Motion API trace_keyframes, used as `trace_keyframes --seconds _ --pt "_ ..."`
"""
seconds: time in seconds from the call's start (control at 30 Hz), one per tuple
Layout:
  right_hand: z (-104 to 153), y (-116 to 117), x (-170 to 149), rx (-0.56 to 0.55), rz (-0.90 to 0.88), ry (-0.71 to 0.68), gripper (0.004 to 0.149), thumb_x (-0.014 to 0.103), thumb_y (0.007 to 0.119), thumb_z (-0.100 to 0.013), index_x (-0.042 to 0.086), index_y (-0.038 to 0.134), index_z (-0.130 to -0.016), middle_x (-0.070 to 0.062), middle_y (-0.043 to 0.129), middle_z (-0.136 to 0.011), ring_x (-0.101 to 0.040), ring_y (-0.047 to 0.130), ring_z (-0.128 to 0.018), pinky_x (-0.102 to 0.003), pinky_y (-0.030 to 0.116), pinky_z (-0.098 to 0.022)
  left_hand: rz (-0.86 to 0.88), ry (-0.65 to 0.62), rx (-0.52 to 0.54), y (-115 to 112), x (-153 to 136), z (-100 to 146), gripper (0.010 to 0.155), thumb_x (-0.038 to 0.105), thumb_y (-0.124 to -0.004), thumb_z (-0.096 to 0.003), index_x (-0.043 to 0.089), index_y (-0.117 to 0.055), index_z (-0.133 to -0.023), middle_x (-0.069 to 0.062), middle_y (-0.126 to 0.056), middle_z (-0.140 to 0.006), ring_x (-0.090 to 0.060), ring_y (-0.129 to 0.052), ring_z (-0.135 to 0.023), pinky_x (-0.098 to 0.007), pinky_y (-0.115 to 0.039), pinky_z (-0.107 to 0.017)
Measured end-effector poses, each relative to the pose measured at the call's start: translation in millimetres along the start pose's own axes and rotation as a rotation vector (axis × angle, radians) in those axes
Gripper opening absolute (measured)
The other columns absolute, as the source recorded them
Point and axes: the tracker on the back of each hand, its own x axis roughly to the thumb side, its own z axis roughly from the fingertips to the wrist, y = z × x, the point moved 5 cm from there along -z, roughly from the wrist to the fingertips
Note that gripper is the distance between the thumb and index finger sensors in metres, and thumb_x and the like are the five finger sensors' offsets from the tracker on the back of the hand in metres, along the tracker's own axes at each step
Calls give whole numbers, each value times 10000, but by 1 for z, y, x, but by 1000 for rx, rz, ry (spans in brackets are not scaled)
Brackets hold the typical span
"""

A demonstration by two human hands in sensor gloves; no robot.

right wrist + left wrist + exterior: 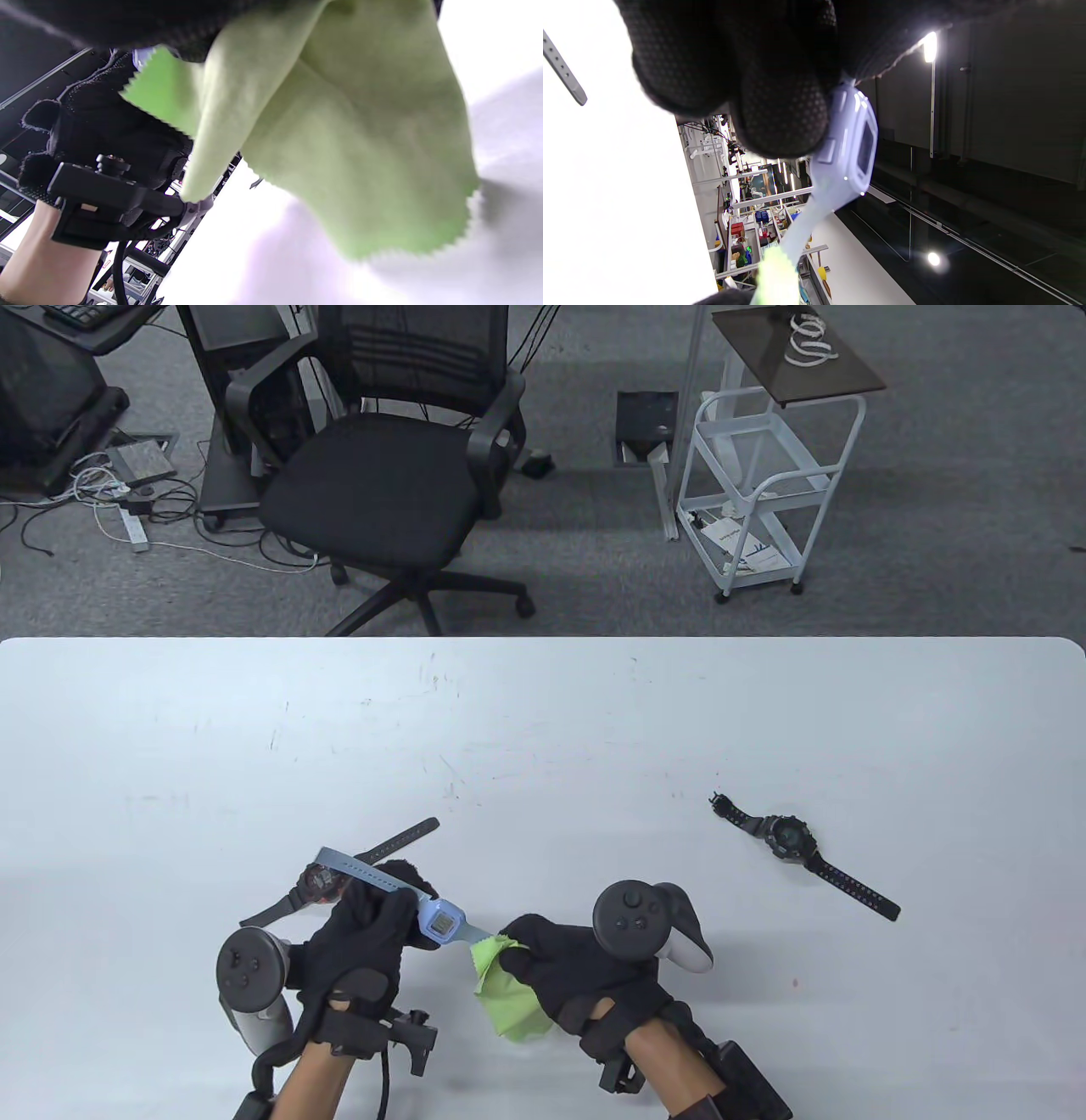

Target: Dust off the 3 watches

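My left hand (373,920) grips a light blue watch (441,922) by its strap, lifted above the white table (543,729); its square case (850,148) fills the left wrist view. My right hand (543,963) pinches a green cloth (505,993) around the lower strap of that watch (801,228). The cloth (339,140) hangs from my fingers in the right wrist view. A black watch with a red face (321,886) lies on the table behind my left hand. A second black watch (789,840) lies flat at the right.
An office chair (390,466) and a white wire cart (755,492) stand on the carpet beyond the table's far edge. A cable strip (127,521) lies on the floor at the left.
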Motion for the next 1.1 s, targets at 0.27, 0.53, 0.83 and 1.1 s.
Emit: trace_keyframes --seconds 0.27,0.53,0.83,1.1 --pt "4 -4 2 -16 -2 -4 461 486 689 -641 187 722 -990 5 889 -829 -180 944 -714 -551 708 -652 10 1 4 1 0 -1 472 323 -804 -510 91 -778 -921 -63 -997 -748 -228 -1112 -391 -497 -924 -430" --pt "6 -7 1 -17 -13 1 444 497 713 -641 183 757 -953 14 919 -798 -177 968 -689 -547 727 -636 13 -3 17 3 1 0 473 323 -804 -511 91 -777 -922 -64 -996 -748 -228 -1111 -391 -497 -924 -431" --pt "13 -18 1 -50 62 21 435 476 709 -671 194 734 -1000 -25 886 -867 -235 931 -755 -579 691 -644 38 6 81 16 1 0 474 332 -795 -519 98 -765 -930 -54 -988 -761 -222 -1108 -401 -493 -923 -439" --pt "8 14 51 11 550 -65 435 502 710 -672 256 727 -1030 -16 839 -943 -245 880 -838 -574 681 -664 60 13 121 24 2 1 477 339 -785 -529 104 -748 -943 -48 -977 -781 -221 -1105 -416 -492 -918 -448"
